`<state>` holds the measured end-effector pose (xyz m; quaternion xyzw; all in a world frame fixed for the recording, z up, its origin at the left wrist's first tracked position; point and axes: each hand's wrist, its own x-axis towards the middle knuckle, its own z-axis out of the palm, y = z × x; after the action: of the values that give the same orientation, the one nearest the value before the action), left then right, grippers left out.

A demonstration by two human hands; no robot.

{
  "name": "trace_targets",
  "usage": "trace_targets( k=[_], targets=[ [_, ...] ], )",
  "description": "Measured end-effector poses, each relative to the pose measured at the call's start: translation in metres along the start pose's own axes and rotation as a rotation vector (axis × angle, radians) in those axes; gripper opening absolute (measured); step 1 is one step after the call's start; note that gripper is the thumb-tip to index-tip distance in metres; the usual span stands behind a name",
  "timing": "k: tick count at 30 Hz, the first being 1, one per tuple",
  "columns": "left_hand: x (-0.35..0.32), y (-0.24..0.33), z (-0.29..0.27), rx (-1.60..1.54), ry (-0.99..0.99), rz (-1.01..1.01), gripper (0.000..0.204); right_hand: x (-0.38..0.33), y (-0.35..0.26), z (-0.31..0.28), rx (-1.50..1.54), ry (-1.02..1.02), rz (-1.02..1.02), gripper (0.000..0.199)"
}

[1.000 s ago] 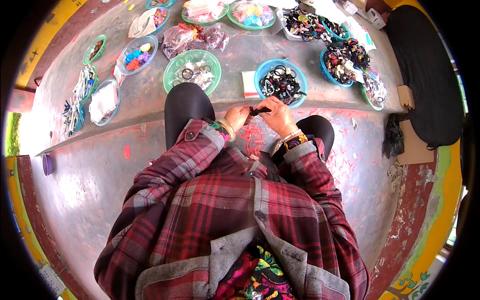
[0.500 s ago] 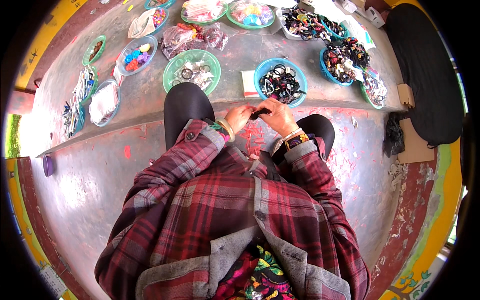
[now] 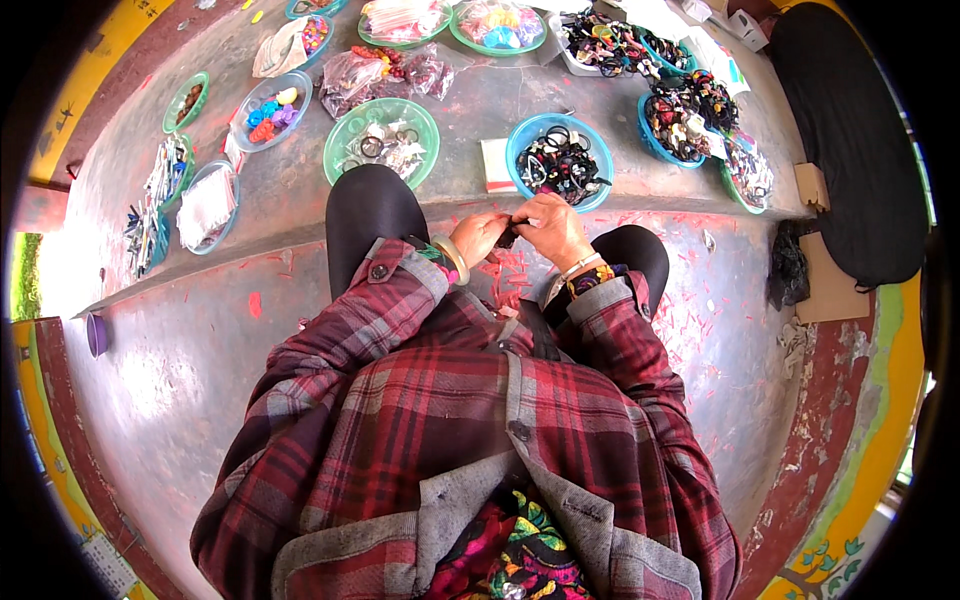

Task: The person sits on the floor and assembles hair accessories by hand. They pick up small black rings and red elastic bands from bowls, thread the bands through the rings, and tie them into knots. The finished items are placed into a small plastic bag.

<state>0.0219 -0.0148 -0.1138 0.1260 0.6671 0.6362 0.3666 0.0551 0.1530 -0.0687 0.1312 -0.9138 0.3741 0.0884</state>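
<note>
Between my knees, my left hand (image 3: 478, 238) and my right hand (image 3: 553, 232) meet with their fingers pinched on a small black piece (image 3: 507, 238). Fingers cover most of it, so its exact kind cannot be made out. Just beyond my right hand stands a blue bowl (image 3: 517, 133) of black hair ties, some with small ornaments. A green bowl (image 3: 334, 132) holding dark rings and clear plastic packets sits past my left knee. Thin red scraps (image 3: 512, 278) lie on the floor below my hands.
Along the raised ledge (image 3: 462, 165) stand several more bowls, including one of coloured pieces (image 3: 248, 140) and one of hair ties (image 3: 650, 145). Plastic bags (image 3: 350, 85) lie behind the green bowl. At right are a black cushion-like shape (image 3: 850, 150) and cardboard (image 3: 835, 290).
Both hands remain together on the black piece, which has turned and hangs slightly lower between the fingers. My right hand has shifted slightly. The bowls stand as before.
</note>
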Motion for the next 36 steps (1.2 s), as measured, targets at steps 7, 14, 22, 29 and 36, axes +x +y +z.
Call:
trace_targets(
  k=[7, 14, 22, 29, 36],
  targets=[
    [0.006, -0.009, -0.007, 0.152, -0.022, 0.113, 0.036, 0.001, -0.002, -0.001, 0.012, 0.029, -0.029, 0.007],
    [-0.006, 0.014, 0.001, -0.123, -0.015, -0.07, 0.032, 0.001, 0.002, 0.001, -0.037, 0.046, 0.013, 0.007],
    [0.005, -0.007, 0.002, -0.127, -0.099, 0.089, 0.033, -0.001, 0.002, 0.003, 0.015, 0.017, 0.171, 0.01],
    [-0.001, 0.006, 0.004, -0.094, -0.034, -0.01, 0.034, -0.002, -0.001, 0.006, 0.093, -0.024, 0.217, 0.01],
    [-0.001, 0.007, 0.004, -0.078, 0.004, 0.029, 0.028, -0.002, -0.002, 0.008, 0.0, -0.008, 0.051, 0.009]
  ],
)
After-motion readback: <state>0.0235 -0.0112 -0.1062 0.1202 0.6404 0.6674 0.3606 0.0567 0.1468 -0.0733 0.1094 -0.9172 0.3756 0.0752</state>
